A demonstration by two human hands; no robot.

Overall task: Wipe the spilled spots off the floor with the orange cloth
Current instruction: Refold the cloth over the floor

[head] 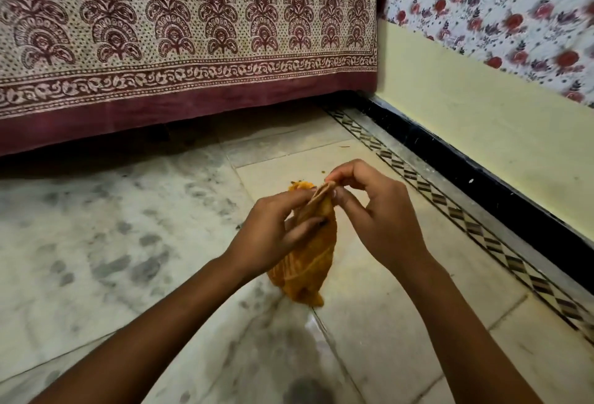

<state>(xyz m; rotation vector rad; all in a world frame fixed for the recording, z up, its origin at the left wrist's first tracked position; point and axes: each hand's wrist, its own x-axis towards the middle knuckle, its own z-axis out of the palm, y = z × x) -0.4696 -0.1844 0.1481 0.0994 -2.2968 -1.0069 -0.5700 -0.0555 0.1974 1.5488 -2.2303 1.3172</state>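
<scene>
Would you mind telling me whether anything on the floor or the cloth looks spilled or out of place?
Yes. Small dark-green specks cling to the top of the orange cloth, which both hands hold up off the floor. A few similar bits lie on the tile beyond the hands, near the patterned border strip.

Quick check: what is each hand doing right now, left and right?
Left hand: closed around the bunched orange cloth, held above the marble floor.
Right hand: fingers pinching the cloth's top edge.
</scene>
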